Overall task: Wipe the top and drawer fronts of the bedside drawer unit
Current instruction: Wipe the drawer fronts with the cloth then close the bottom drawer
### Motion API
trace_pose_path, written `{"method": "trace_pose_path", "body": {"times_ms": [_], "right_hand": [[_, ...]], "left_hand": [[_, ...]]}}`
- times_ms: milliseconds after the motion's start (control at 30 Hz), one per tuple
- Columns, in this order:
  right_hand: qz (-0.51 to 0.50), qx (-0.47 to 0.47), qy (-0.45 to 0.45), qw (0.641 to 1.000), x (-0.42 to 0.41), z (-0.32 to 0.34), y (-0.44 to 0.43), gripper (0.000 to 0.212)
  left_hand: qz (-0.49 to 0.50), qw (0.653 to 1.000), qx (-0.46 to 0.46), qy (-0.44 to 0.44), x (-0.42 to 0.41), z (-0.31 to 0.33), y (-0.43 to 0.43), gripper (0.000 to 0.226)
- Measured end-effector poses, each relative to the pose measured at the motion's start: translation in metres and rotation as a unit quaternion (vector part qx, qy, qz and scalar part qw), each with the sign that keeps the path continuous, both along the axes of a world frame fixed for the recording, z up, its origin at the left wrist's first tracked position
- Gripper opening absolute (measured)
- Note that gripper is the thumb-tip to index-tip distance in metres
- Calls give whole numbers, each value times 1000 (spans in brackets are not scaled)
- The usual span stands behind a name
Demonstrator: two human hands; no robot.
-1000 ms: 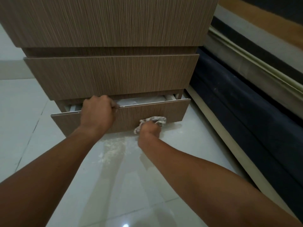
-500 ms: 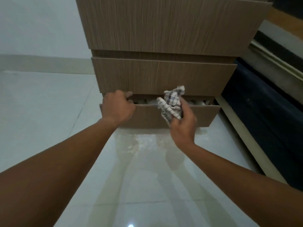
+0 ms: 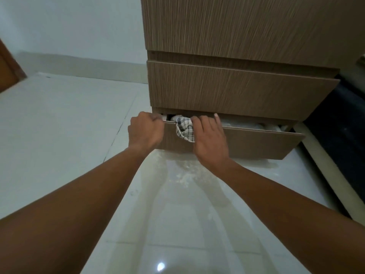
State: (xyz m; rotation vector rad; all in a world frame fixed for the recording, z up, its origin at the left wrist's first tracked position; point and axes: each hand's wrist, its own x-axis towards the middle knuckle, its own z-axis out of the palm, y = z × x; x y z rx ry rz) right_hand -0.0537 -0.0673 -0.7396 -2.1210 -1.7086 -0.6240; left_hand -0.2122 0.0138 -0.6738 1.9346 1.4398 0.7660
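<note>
Both hands are gripping the bottom drawer's [image 3: 256,143] top edge: left hand [image 3: 145,133] clenched at its left corner, right hand [image 3: 210,139] just right, pinning the checked cloth [image 3: 184,129] over the edge.

Glossy white tiled floor [image 3: 59,135], ceiling light reflected near bottom edge. Pale wall [image 3: 69,26] with skirting seen behind. Brown door edge [image 3: 7,72] glimpsed far left. Dark bed base [image 3: 335,125] noted at right.
</note>
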Motion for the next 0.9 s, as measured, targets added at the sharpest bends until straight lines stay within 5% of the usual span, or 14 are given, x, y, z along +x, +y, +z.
{"method": "trace_pose_path", "body": {"times_ms": [100, 200, 433, 500, 567, 700, 900], "right_hand": [[37, 12, -11, 999, -25, -4, 28, 44], [69, 15, -27, 997, -48, -8, 52, 45], [131, -37, -196, 971, -72, -21, 79, 65], [143, -53, -277, 949, -64, -24, 75, 62], [160, -85, -346, 921, -56, -31, 70, 58], [170, -165, -425, 874, -40, -46, 52, 59], [148, -223, -531, 804, 11, -48, 18, 62]], "left_hand": [[57, 981, -111, -150, -9, -7, 25, 40], [41, 895, -299, -329, -20, -11, 42, 50], [-55, 803, -415, -423, -38, -15, 52, 71], [-34, 815, -411, -408, -38, -18, 46, 64], [5, 869, -354, -346, -32, -26, 42, 58], [-18, 976, -102, -189, -20, -36, 37, 41], [-56, 996, 67, 16, -13, -40, 29, 35]]}}
